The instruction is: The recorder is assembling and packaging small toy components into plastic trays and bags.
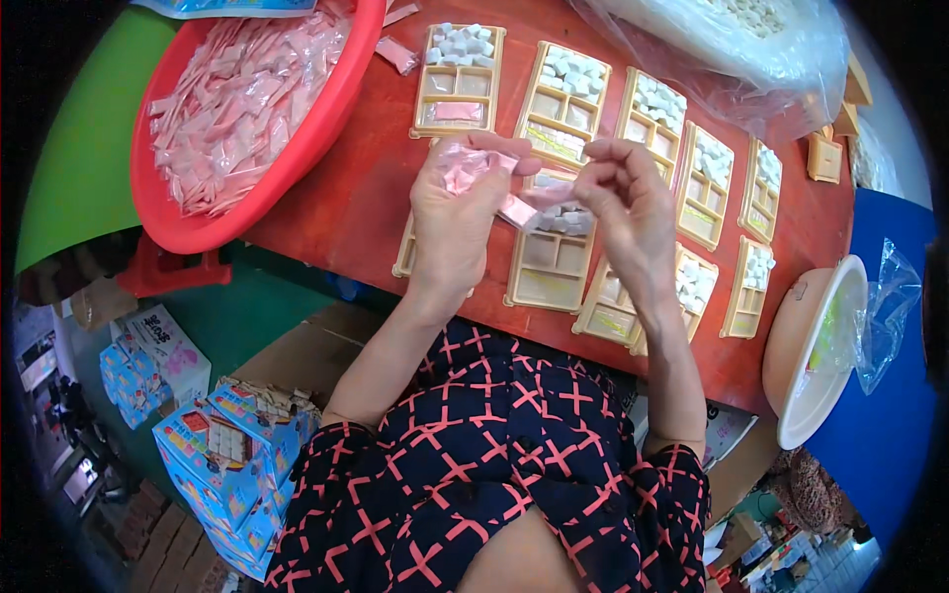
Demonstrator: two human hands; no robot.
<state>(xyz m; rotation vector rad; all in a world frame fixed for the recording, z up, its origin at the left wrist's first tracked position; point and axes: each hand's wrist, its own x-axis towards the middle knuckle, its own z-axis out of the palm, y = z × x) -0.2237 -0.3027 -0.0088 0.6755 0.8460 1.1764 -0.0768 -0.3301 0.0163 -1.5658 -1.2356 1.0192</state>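
Observation:
My left hand [453, 232] is closed round several small pink packets [465, 170] in clear wrap. Between finger and thumb, my right hand [636, 219] pinches the end of a pink packet [552, 193] that stretches toward the left hand. Both hands hover above beige compartment trays, including a near tray [546, 290] partly covered by the packets. White cubes [571, 72] fill the wide compartment of most trays, and some trays also hold thin yellow-green pieces. One pink packet [457, 112] lies in a compartment of the far-left tray [420, 117]. My left hand hides much of another tray at the near left.
A red basin [368, 59] heaped with pink packets stands at the left of the red table [341, 212]. A big clear bag [682, 49] with white pieces lies at the back right. A pale basin [781, 346] sits at the right edge. Blue printed boxes [203, 484] are stacked lower left.

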